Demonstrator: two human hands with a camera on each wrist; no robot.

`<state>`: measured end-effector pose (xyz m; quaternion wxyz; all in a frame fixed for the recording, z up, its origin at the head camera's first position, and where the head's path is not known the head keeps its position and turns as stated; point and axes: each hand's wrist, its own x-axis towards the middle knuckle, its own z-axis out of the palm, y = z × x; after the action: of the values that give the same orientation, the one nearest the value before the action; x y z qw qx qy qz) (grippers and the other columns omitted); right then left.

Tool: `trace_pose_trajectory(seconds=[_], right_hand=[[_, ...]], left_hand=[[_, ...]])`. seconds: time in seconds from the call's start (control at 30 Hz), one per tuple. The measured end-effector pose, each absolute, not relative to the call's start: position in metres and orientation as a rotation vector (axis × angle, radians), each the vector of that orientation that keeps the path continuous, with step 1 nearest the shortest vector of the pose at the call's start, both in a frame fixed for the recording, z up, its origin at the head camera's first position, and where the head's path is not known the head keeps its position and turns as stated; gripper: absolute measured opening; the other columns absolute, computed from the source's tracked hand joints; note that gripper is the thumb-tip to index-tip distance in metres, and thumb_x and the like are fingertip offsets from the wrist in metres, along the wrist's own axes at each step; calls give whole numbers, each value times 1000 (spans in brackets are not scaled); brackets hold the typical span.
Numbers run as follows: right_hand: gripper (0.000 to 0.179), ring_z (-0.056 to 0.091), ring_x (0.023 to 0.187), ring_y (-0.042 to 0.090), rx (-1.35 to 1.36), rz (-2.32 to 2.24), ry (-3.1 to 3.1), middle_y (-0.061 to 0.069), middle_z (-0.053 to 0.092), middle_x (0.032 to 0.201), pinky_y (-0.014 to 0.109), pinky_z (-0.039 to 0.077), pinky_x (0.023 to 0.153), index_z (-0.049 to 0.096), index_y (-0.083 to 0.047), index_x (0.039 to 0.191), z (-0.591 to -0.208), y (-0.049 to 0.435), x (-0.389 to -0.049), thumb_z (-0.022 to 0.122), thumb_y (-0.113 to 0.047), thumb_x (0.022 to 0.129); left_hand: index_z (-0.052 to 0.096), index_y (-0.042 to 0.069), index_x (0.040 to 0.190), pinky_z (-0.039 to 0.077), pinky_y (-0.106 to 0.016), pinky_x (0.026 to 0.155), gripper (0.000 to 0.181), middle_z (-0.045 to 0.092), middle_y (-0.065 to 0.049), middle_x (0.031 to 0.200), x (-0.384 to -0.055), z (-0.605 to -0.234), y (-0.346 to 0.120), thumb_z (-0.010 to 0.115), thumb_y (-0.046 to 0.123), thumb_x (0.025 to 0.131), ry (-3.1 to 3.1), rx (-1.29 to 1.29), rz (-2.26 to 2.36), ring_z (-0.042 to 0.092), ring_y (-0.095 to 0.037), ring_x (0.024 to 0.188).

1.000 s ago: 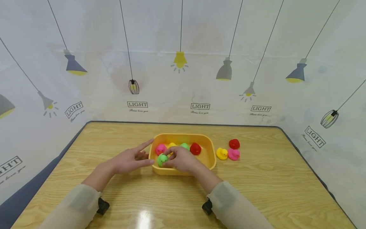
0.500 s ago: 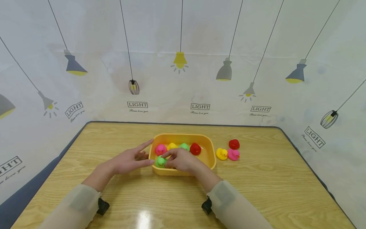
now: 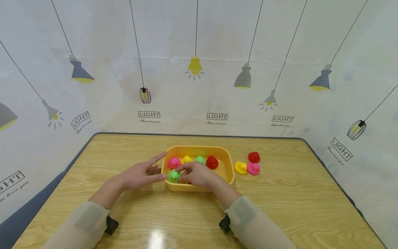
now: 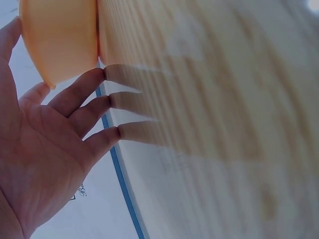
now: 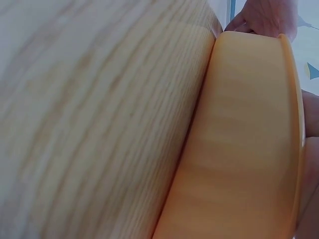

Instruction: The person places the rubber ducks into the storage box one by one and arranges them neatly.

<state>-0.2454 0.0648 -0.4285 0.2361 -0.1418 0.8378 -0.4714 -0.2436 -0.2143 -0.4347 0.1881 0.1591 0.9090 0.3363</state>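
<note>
A yellow-orange plastic tub stands on the wooden table. Inside it, at the front left corner, is a green toy duck, pinched between the thumb and index finger of my right hand. My left hand is spread at the tub's left end, thumb and index fingertip at the rim. In the left wrist view its other fingers reach down beside the tub wall. Along the tub's back sit a pink duck, a yellow duck, another green duck and a red duck.
To the right of the tub on the table are a yellow duck, a pink duck and a red duck. A lamp-patterned sheet encloses the table behind and at the sides.
My right hand has lowered the green duck slightly down and left into the tub's front left corner. The left hand stays in place.
</note>
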Motion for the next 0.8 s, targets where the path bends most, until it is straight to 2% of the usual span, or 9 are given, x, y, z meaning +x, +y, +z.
trace_pose_trajectory(seconds=[0.57,0.8], right_hand=[[26,60,82,21,-364,-1383,2284,6,72,100,25,52,71,78,-14,126,-428,66,-247,78,-11,100],[23,58,82,21,-379,-1405,2367,6,69,104,27,50,68,80,-20,126,-427,66,-246,77,-21,103]], left_hand=[[13,52,174,38,-76,123,92,57,-20,164,-244,-433,-214,64,73,101,2548,470,956,51,-46,155],[14,53,174,37,-77,123,92,59,-20,162,-244,-435,-215,65,73,100,2560,480,955,52,-46,154]])
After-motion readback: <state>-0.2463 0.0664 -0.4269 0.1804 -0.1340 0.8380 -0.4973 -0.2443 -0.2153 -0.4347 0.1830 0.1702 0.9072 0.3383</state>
